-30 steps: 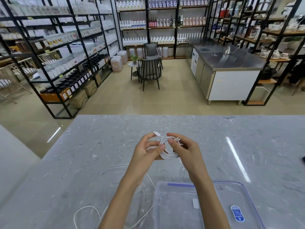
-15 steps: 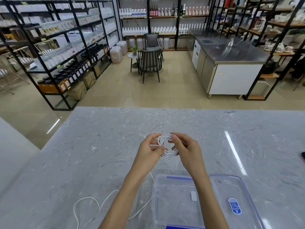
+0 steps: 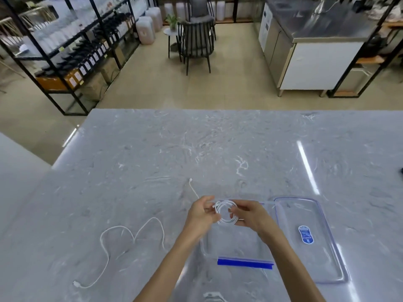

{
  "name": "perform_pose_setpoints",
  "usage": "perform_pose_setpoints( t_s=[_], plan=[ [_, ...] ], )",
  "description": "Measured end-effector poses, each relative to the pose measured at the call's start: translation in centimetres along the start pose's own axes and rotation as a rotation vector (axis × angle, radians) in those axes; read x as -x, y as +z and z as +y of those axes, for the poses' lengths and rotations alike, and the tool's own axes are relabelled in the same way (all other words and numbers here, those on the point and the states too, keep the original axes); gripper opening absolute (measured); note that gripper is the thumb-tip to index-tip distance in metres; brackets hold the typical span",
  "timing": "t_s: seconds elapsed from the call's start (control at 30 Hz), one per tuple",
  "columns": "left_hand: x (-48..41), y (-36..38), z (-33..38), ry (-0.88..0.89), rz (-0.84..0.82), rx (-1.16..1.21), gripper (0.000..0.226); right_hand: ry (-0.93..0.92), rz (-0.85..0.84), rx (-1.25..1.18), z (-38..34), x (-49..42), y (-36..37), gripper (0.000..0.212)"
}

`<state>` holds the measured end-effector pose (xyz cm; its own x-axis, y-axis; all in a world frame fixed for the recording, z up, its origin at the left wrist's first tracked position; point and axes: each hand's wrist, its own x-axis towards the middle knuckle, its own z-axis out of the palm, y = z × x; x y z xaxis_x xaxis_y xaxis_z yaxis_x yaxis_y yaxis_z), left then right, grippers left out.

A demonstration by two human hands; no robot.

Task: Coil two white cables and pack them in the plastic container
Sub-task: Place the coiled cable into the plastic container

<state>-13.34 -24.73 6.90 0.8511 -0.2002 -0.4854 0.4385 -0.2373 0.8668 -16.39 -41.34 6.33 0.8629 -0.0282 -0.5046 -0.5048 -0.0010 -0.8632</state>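
Head view shows the left hand (image 3: 201, 214) and right hand (image 3: 250, 216) pinching the coiled white cable (image 3: 225, 212) directly above the plastic container (image 3: 235, 245), so lowering it flat, loops pinched together, should prevent springing, while the second cable (image 3: 130, 232) lies uncoiled left of the left hand.

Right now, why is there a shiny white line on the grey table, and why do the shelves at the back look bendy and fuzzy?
Head view: the white streak is glare from a light, mirrored in the polished grey marble table; the black metal shelves lean because the wide-angle lens bends the edges, and blur smears them; the coiled white cable between the hands stays fairly sharp.
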Motion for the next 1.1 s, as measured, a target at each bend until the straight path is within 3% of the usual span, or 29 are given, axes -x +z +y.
perform_pose_setpoints(
  t_s=[0.07,0.23,0.47,0.63,0.87,1.1],
  plan=[
    [-0.3,1.0,-2.0,-0.02,0.018,-0.109,0.06,0.059,0.045,0.027,2.3,-0.6,-0.5,0.026],
    [-0.4,1.4,-5.0,0.117,0.291,-0.55,0.044,0.125,0.219,0.087,6.7,-2.8,-1.2,0.021],
    [-0.7,0.6,-6.4,0.055,0.255,-0.482,0.051,0.158,0.318,0.069,8.9,-6.0,1.5,0.016],
    [-1.0,-0.4,-7.1,0.063,0.231,-0.441,0.045,0.093,0.448,0.16,8.6,-6.9,3.1,0.015],
    [-1.0,-0.6,-7.7,0.045,0.193,-0.388,0.047,0.044,0.466,0.259,8.6,-6.2,3.6,0.016],
    [-1.2,-0.6,-7.8,0.021,0.188,-0.4,0.049,0.152,0.459,0.089,9.1,-5.5,3.5,0.028]
  ],
)
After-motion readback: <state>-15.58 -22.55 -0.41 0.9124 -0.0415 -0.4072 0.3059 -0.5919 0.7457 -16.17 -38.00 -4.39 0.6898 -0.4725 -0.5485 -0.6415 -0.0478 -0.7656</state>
